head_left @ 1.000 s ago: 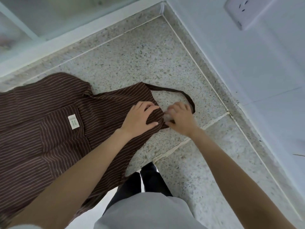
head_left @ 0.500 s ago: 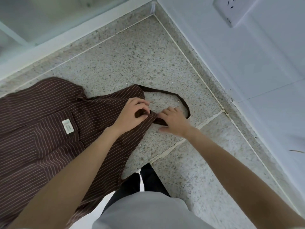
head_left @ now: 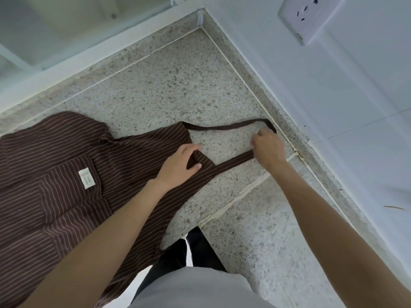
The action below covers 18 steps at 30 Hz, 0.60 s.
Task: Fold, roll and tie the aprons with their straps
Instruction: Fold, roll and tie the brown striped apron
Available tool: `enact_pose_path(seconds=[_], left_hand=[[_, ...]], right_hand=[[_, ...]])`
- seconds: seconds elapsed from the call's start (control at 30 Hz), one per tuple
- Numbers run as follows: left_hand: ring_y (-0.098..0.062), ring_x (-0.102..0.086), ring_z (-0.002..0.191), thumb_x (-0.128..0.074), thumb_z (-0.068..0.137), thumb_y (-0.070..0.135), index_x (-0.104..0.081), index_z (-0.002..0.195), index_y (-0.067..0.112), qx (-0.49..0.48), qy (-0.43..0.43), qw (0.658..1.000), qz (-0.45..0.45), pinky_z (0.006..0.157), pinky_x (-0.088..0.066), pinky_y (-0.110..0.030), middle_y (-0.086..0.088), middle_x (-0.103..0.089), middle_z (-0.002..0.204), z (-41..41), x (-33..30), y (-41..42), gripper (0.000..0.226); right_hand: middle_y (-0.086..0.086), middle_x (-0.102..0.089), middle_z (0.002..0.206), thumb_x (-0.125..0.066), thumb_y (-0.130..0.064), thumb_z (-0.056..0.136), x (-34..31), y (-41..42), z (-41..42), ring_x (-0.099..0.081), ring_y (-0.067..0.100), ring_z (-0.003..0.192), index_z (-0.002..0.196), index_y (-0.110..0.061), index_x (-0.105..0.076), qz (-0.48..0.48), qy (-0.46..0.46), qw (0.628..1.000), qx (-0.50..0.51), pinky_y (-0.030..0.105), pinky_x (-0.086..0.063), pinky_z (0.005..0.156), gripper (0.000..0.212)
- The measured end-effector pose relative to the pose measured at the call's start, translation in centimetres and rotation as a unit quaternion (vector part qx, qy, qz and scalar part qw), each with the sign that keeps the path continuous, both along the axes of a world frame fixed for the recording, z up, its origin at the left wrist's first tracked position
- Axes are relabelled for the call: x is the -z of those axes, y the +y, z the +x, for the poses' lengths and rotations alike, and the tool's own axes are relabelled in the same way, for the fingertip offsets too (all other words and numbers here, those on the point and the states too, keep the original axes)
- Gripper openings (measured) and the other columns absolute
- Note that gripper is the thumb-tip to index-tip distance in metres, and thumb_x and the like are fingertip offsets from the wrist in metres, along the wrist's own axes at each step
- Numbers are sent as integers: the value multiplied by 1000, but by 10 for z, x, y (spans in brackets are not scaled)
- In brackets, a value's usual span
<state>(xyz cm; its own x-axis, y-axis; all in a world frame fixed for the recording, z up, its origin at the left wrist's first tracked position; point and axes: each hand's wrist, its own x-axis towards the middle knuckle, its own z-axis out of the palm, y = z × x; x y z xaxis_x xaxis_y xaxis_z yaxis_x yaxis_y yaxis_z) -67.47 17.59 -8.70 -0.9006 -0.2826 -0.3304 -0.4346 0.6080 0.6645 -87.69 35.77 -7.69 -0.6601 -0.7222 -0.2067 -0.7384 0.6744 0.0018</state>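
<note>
- Right hand (head_left: pixel 268 150) has its fingers curled in, pinched on the dark neck strap (head_left: pixel 231 126) out at the far end of the loop. It's a bit blurry there, so can't make out exactly which fingers are doing the gripping.
- Left hand (head_left: pixel 178 165) is lying mostly flat, fingers loosely spread, pressing down on the top corner of the bib right where the strap joins. Not really gripping, more pinning it in place.
- The strap runs as a long, flat loop from the bib out toward the wall (head_left: pixel 333 85).
- The apron (head_left: pixel 55 174) itself, brown with thin stripes, is spread on the speckled stone counter (head_left: pixel 155 85), with a pocket and a small white label (head_left: pixel 86 178) facing up.
- A white socket (head_left: pixel 309 16) sits on the wall, top right.
</note>
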Motion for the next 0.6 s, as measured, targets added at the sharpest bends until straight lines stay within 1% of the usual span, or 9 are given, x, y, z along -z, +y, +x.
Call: enact_pose_path(seconds=[0.07, 0.13, 0.23, 0.3, 0.37, 0.43, 0.47, 0.53, 0.6], left_hand=[[-3, -54, 108, -55, 92, 28, -44, 132, 28, -22, 31, 999, 19, 91, -49, -32, 7, -43, 135, -3, -1, 0, 41], [2, -57, 97, -55, 92, 21, -53, 124, 25, -71, 80, 994, 0, 86, -50, -29, 8, -51, 124, -2, -2, -11, 32], [-14, -53, 105, -55, 90, 15, -56, 119, 19, -150, 108, 976, -113, 91, -45, -30, -1, -54, 117, 1, -2, -41, 29], [-27, -48, 114, -56, 89, 17, -52, 123, 16, -177, 50, 963, -199, 97, -39, -38, -8, -53, 122, 3, 0, -67, 35], [-32, -43, 120, -55, 89, 27, -47, 129, 16, -167, -79, 952, -246, 100, -34, -43, -11, -49, 129, 6, 2, -88, 42], [-32, -43, 119, -54, 90, 36, -47, 128, 17, -118, -189, 936, -272, 100, -32, -43, -11, -49, 129, 6, 2, -99, 44], [-31, -45, 117, -53, 90, 37, -49, 125, 17, -97, -209, 931, -283, 99, -31, -43, -10, -51, 126, 7, 2, -107, 41], [-29, -48, 114, -51, 92, 33, -55, 120, 19, -65, -192, 931, -302, 99, -29, -40, -8, -57, 120, 2, 0, -108, 32], [-29, -52, 109, -50, 94, 27, -59, 116, 19, -88, -107, 937, -320, 95, -30, -38, -7, -60, 116, -3, 0, -114, 26]], right_hand=[[8, -60, 102, -52, -1, 85, -3, -15, 5, -54, 26, 98, 97, -9, -65, -105, -50, 992, -38, 35, -44, 84, 19], [9, -61, 102, -56, -3, 83, 0, -42, 10, -55, 28, 94, 98, -10, -65, -175, -75, 978, -82, 37, -45, 83, 19], [11, -60, 107, -62, -10, 83, 9, -89, 17, -53, 30, 99, 109, -11, -63, -185, -95, 972, -107, 37, -43, 86, 26], [9, -56, 116, -64, -19, 85, 12, -119, 18, -48, 29, 109, 119, -14, -57, -140, -117, 976, -118, 36, -39, 93, 35], [6, -54, 119, -61, -25, 88, 16, -146, 17, -44, 26, 115, 122, -18, -53, -80, -149, 975, -142, 34, -37, 93, 36], [5, -57, 111, -56, -22, 91, 18, -161, 12, -48, 24, 109, 113, -17, -57, -39, -187, 970, -150, 32, -40, 83, 22], [6, -57, 108, -53, -19, 92, 19, -171, 9, -51, 24, 105, 108, -15, -59, -41, -194, 969, -148, 33, -40, 78, 17], [7, -57, 104, -50, -13, 92, 19, -171, 1, -55, 26, 93, 102, -12, -59, -89, -163, 974, -130, 34, -40, 68, 14], [9, -57, 97, -52, -4, 87, 22, -176, -6, -56, 28, 73, 95, -9, -59, -174, -98, 974, -107, 32, -38, 55, 11]])
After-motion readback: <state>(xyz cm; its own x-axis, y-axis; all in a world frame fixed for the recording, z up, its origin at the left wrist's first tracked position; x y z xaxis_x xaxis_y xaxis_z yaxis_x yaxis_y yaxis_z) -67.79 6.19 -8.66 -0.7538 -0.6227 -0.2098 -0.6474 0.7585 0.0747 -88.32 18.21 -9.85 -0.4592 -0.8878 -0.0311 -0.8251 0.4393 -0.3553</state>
